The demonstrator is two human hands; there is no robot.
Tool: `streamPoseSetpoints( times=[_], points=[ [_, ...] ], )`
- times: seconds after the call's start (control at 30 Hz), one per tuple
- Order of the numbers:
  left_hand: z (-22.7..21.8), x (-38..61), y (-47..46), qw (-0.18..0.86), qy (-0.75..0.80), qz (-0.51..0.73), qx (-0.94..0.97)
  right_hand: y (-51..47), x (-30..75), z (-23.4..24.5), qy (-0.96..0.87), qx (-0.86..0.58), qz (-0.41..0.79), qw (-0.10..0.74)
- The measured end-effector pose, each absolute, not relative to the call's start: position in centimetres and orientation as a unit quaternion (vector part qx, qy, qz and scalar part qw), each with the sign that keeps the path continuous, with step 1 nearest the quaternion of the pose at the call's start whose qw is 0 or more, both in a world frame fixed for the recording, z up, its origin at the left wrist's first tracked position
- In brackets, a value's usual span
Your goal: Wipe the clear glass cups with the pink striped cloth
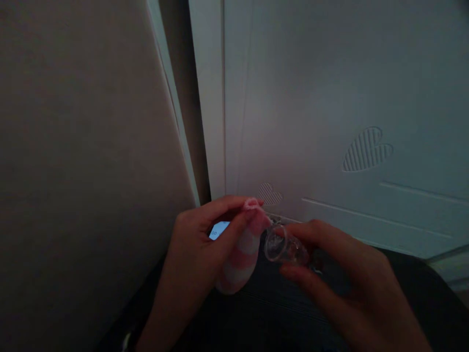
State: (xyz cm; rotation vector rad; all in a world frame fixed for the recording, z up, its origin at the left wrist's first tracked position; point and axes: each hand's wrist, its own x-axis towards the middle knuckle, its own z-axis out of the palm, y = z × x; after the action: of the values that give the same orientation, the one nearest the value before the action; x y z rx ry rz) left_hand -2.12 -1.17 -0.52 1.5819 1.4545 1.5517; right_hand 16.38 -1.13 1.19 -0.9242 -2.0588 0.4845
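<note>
My left hand (198,244) pinches the top edge of a pink-and-white striped sock (240,259) between thumb and fingers. The sock hangs down, rounded at its lower end. Close to the sock's top, on its right, is a small clear cup (280,245), gripped between the thumb and fingers of my right hand (351,274). It lies tilted on its side, with its round rim facing left toward the sock. Dim light hides whether anything is inside the sock or the cup.
Behind my left hand glows a small lit screen (219,229). A white panel (293,98) with raised hearts (366,150) fills the back and right. On the left is a plain greyish-brown surface (84,146). Below my hands lies a dark surface (264,318).
</note>
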Motion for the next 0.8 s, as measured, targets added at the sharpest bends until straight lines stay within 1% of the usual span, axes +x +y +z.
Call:
streamPoseSetpoints(
  times=[0.07,0.2,0.3,0.53,0.7,0.8],
  points=[
    [-0.56,-2.20,-0.99,0.236,0.532,0.553,0.595,-0.70,16.35,0.88,-0.820,-0.353,0.199,0.405],
    [-0.35,-2.14,-0.86,0.205,0.537,0.541,0.614,-0.17,16.10,0.36,-0.809,-0.373,0.223,0.395],
    [-0.04,-1.81,-1.17,0.202,0.536,0.535,0.621,-0.50,15.84,0.56,-0.811,-0.356,0.251,0.391],
    [0.14,-1.88,-1.43,0.246,0.510,0.525,0.636,-0.94,15.53,1.23,-0.815,-0.369,0.266,0.359],
    [0.33,-2.10,-1.48,0.286,0.508,0.559,0.590,-0.87,15.77,0.97,-0.812,-0.383,0.242,0.367],
    [0.16,-2.19,-1.52,0.280,0.523,0.550,0.588,-0.97,15.83,0.99,-0.811,-0.379,0.246,0.372]
  ],
)
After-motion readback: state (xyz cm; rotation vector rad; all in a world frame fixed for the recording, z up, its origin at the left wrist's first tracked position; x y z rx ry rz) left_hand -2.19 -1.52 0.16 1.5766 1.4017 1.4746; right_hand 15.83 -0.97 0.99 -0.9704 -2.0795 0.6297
